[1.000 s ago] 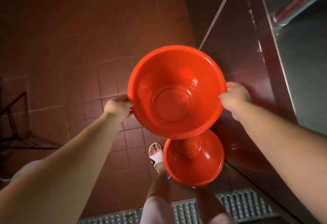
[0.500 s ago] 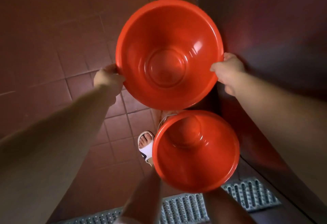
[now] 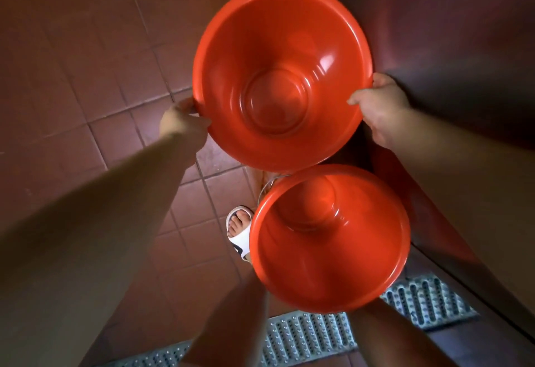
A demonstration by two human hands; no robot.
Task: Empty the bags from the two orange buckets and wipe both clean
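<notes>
Two orange buckets show in the head view, both with nothing inside. I hold the upper bucket (image 3: 278,48) in the air by its rim. My left hand (image 3: 181,123) grips the rim on the left, and my right hand (image 3: 382,111) grips it on the right, thumb over the edge. The second bucket (image 3: 333,265) stands lower, on the floor between my legs, with a thin wire handle showing at its far rim. No bags or cloth are in view.
Red-brown floor tiles (image 3: 86,91) spread to the left. A dark metal cabinet face (image 3: 463,48) rises close on the right. A perforated metal drain grate (image 3: 304,340) runs across the floor near my feet. A white sandal (image 3: 240,233) sits beside the lower bucket.
The held bucket has shifted up and away from me, and the view has tipped down, so the lower bucket now looks larger and nearer. Both hands keep their grip on the rim.
</notes>
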